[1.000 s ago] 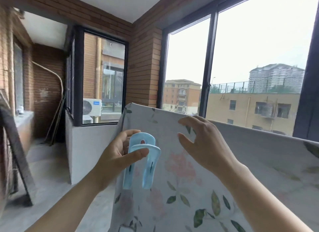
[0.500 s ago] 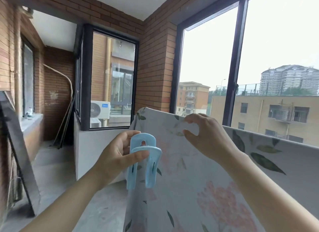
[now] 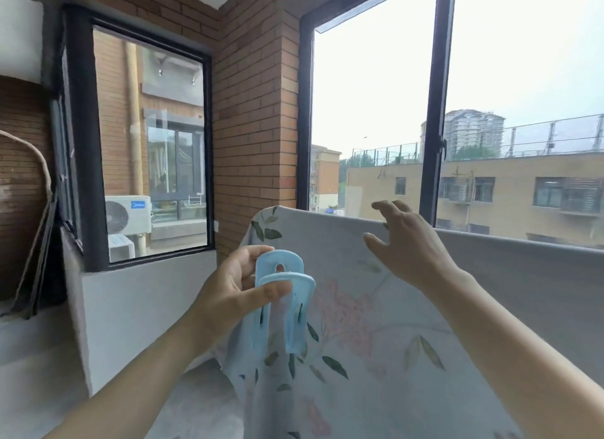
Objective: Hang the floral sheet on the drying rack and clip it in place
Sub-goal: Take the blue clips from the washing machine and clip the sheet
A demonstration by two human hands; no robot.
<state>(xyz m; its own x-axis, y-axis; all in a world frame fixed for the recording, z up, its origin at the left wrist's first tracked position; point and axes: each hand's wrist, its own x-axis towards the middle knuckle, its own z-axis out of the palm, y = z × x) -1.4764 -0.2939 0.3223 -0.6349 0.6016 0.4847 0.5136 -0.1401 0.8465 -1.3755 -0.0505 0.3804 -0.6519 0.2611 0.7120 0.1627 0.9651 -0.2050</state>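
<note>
Brick balcony, dark-framed window [image 3: 431,111] behind, head view only. Floral sheet [image 3: 376,308] is draped over a hidden rail, top edge run 9-to-3. Blue clip [image 3: 282,303] is pinched by the left hand [image 3: 228,294], long axis 12-to-6, mouth down. The edge sits at 1 o'clock from it, so a flip is probably needed. Right hand [image 3: 411,252], spread and empty, is held nearer that edge.

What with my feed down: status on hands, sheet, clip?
Left hand grips blue clip, unattached. Right hand open near top edge of floral sheet. Sheet draped, nothing blocking.
</note>
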